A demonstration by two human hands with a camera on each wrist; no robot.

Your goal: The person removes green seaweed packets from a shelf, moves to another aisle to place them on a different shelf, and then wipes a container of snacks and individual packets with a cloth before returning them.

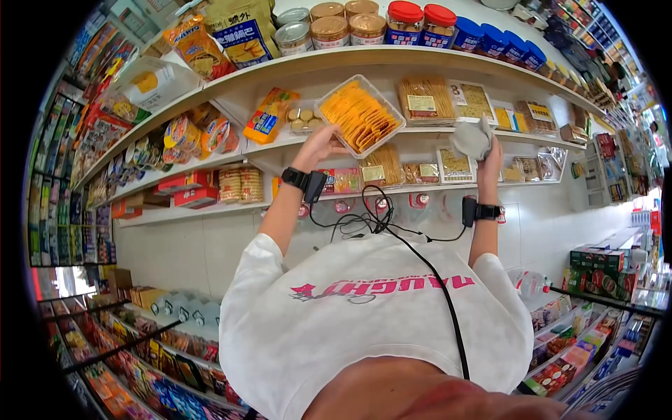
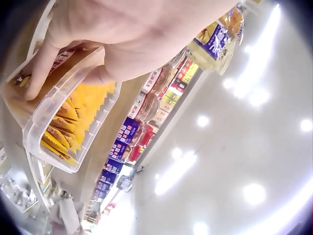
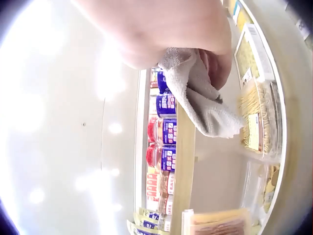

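Note:
My left hand grips a clear plastic box of yellow crackers by its lower corner and holds it tilted in front of the middle shelf. The left wrist view shows my fingers curled over the rim of the same box. My right hand is raised to the right of it and clutches a crumpled grey cloth. In the right wrist view the cloth hangs from my closed fingers next to the shelf edge.
White shop shelves curve across the view. Jars with red and blue lids stand on the top shelf. More clear boxes of biscuits fill the middle shelf. Snack racks stand low on the left and cartons on the right.

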